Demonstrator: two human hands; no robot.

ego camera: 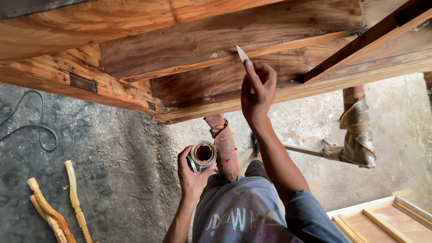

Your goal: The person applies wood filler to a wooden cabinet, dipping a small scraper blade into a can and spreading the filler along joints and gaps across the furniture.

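Two hands are in view, both of the same person. The right hand (pixel 257 96) is raised at about 12 o'clock from the body; its fingers are pressed together and pinch one small blade (pixel 242 54), pale and pointed. The tip of the blade touches the wooden furniture (pixel 216 40), at a seam between two panels. The left hand (pixel 191 173) is lower, at about 9 o'clock from the right forearm. It is wrapped around one round can (pixel 203 154), which it holds upright with the open mouth up. Inside the can there is a brown paste; how deep it goes cannot be seen.

One furniture piece fills the top of the view. Two wrapped legs stand under it: one leg (pixel 224 146) just beside the can at 3 o'clock from it, the other leg (pixel 357 128) well apart, further at 3 o'clock. On the floor (pixel 112 153), at 8 o'clock, lie three turned spindles (pixel 74 198). One cable (pixel 31 126) curls at 9 o'clock. At 5 o'clock is one pale wooden panel (pixel 387 220).
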